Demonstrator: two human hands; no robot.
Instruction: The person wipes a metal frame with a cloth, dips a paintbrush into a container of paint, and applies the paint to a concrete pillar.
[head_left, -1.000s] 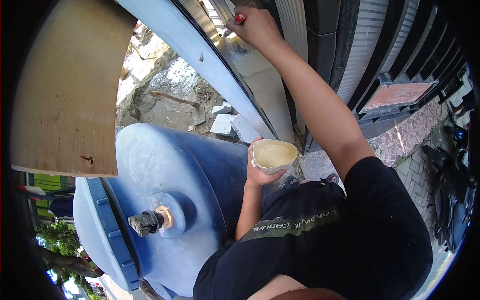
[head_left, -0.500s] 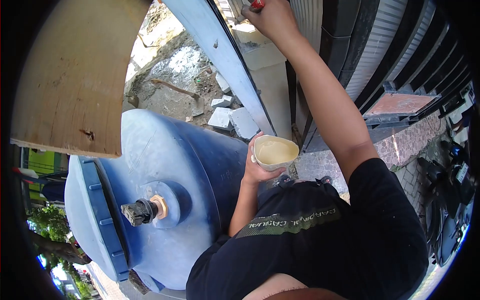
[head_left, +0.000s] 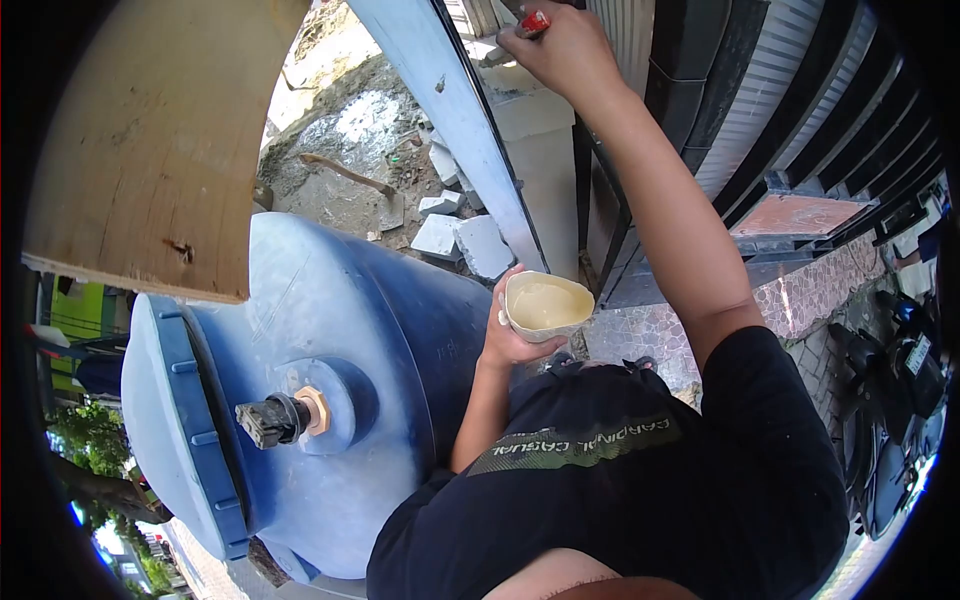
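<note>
My left hand (head_left: 510,325) is wrapped round a cream-coloured cup (head_left: 548,303) with an uneven rim and pale, smooth stuff inside. It is held in front of my body, beside the blue tank. At the top, my right hand (head_left: 572,52) grips a red-handled tool (head_left: 534,24) against a grey wall strip (head_left: 535,125). The tool's far end is hard to make out. My right arm is stretched far forward.
The blue tank (head_left: 330,400) with a pipe fitting (head_left: 275,420) fills the left side. A wooden board (head_left: 150,150) hangs upper left. A pale blue beam (head_left: 440,90) slants past rubble blocks (head_left: 482,246). Black metal bars (head_left: 700,90) stand right; motorbikes (head_left: 895,370) lie beyond.
My right hand has shifted slightly right and down, showing more of the red handle. The cup in my left hand has moved slightly left. The view has shifted a little.
</note>
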